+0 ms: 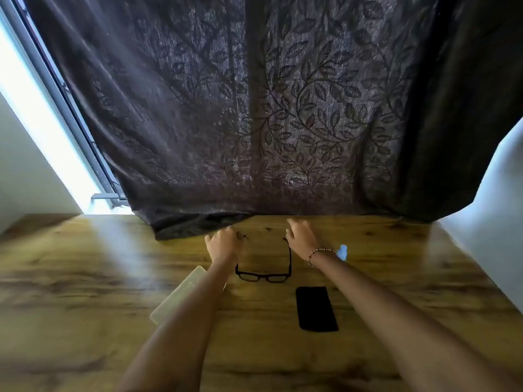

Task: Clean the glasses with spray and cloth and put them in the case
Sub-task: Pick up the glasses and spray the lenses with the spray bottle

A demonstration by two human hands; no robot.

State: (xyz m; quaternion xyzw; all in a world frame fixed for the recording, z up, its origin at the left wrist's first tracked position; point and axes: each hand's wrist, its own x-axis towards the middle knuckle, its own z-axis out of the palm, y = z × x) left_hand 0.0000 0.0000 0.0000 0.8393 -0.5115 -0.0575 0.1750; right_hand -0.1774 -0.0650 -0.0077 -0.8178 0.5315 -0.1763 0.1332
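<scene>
The left forearm hides part of a pale case [181, 295]; the right wrist covers much of a blurred spray bottle [343, 251]; the glasses [264, 274] lie between the outstretched hands; the left hand [223, 242] curls at one temple tip, perhaps pinching it, I cannot tell; the right hand [301, 237] is spread loose by the other; a black cloth [316, 308] lies between the forearms.

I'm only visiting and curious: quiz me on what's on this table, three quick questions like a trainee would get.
1. True or false: the glasses lie on the table with their arms unfolded.
2. Which lies nearest the camera? A) spray bottle B) black cloth C) glasses
3. Fill in: the spray bottle stands beside the person's ___ wrist.
Key: 1 true; 2 B; 3 right.
</scene>
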